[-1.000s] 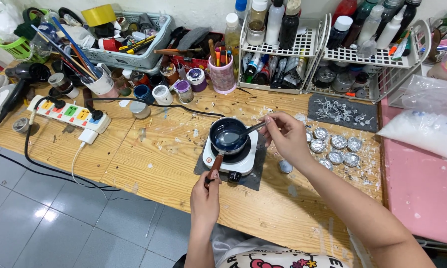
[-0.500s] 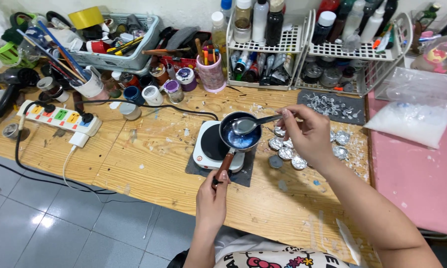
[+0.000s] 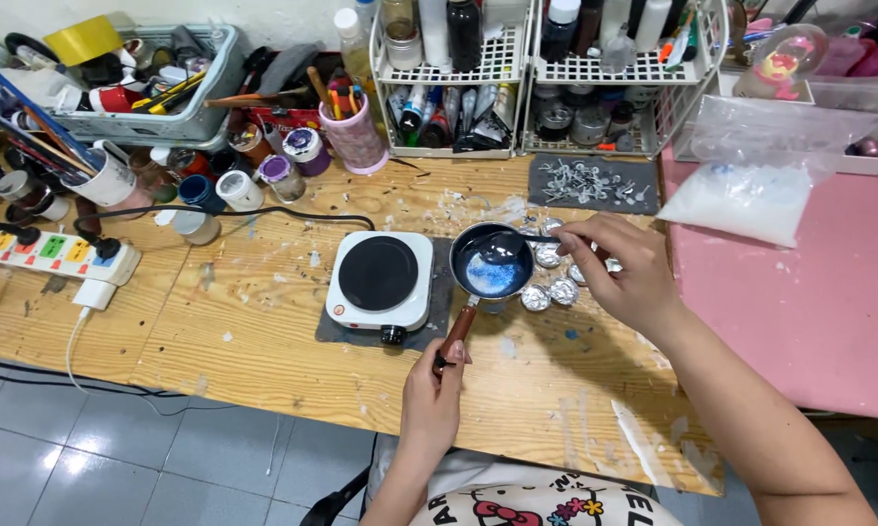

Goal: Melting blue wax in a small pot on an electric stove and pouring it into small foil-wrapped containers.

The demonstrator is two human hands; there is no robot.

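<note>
Small dark saucepan [image 3: 493, 261] with blue liquid inside is held off the white single-burner hotplate [image 3: 380, 279], just to the hotplate's right. Its brown wooden handle [image 3: 455, 334] is gripped by the left hand [image 3: 433, 388], fingers closed round the end. A metal spoon [image 3: 517, 242] is pinched in the right hand [image 3: 622, 268], bowl resting over the pan. Round foil cups [image 3: 551, 290] lie right of the hotplate, partly under the pan.

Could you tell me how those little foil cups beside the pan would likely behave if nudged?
The foil cups look thin and crinkled, so they are probably very light and would skid or crumple easily. They sit packed together beside the small pan, so pushing one would likely shift its neighbours.
</note>
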